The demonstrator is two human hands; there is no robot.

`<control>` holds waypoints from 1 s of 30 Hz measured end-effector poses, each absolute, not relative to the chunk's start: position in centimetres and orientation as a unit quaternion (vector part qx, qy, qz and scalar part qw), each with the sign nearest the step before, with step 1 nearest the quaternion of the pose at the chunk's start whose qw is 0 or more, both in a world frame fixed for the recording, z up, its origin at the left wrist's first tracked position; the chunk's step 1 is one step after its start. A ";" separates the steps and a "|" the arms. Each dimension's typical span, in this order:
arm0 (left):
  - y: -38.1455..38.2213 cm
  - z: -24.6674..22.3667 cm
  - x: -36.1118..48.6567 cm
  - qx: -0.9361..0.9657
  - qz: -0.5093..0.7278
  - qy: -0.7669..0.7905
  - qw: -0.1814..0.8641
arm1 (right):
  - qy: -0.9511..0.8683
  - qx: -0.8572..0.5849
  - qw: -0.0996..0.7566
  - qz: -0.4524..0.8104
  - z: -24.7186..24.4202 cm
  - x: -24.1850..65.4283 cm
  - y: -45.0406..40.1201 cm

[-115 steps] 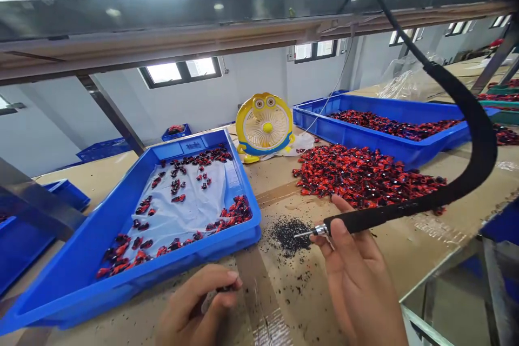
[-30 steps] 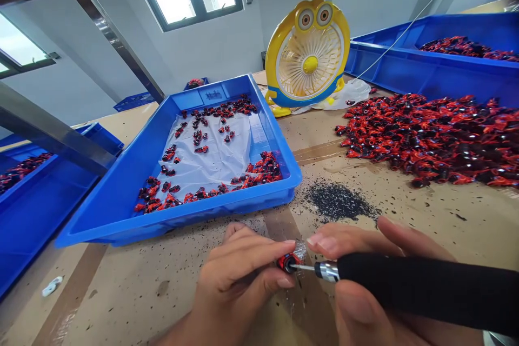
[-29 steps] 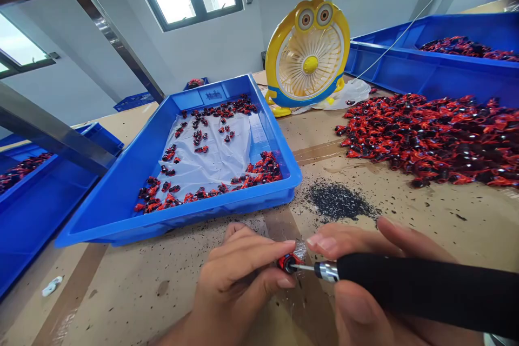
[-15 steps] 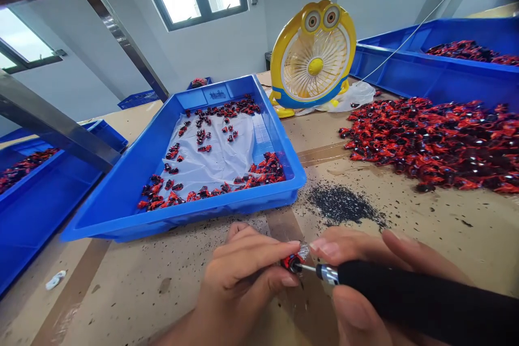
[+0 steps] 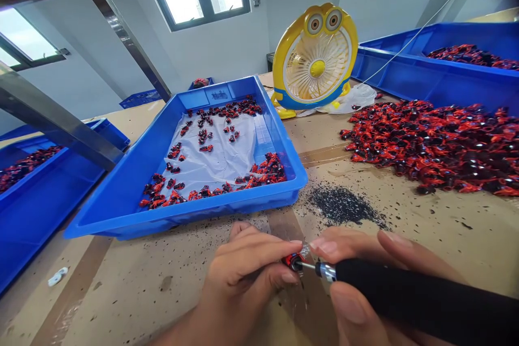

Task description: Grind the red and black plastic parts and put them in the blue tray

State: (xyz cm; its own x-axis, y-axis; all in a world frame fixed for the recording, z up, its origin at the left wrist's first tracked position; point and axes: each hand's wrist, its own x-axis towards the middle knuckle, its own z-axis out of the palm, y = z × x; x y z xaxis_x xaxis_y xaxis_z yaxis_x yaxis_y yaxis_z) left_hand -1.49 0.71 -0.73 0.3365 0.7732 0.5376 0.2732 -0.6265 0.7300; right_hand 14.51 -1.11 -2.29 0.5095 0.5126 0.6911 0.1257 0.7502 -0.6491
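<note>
Loads of red-black bits (image 5: 265, 173) sit in the blue tray (image 5: 194, 218), some on a white sheet (image 5: 219, 166). Nearer than that, the left hand (image 5: 245, 259) has one part (image 5: 292, 262) pinched between thumb and fingers over the table (image 5: 133, 286). Fan (image 5: 317, 69) sits further back, black crumbs (image 5: 344, 205) just beyond the hands. Right hand (image 5: 401, 253) is wrapped round the tool (image 5: 389, 287), thin tip (image 5: 308, 265) right at the part's end. Big pile (image 5: 438, 146) far right

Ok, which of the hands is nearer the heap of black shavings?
Right. The right hand, with the black-handled tool, is just on the near side of the black shavings; the left hand, pinching a red-and-black part, is farther off, to their near left.
</note>
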 end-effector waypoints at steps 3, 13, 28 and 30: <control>0.6 -0.6 -1.4 0.772 0.460 0.345 0.270 | -0.466 -0.332 0.807 0.144 -2.1 14.1 -1.3; 0.7 -0.6 -1.3 0.773 0.459 0.347 0.269 | -0.453 -0.294 0.823 0.176 -2.2 13.7 -1.2; 0.6 -0.9 -1.1 0.754 0.468 0.349 0.301 | -0.437 -0.267 0.839 0.183 -2.2 13.1 -1.0; 0.6 -0.8 -1.1 0.754 0.468 0.350 0.301 | -0.448 -0.267 0.834 0.178 -2.3 13.3 -0.8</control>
State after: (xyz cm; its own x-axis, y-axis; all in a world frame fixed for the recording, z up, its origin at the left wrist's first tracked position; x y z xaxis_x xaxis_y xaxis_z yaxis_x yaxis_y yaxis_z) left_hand -1.09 0.56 -0.84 0.3169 0.8092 0.4947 0.2467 -0.5740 0.7808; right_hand 13.31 -0.85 -2.30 0.5345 0.5367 0.6529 -0.0583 0.7941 -0.6050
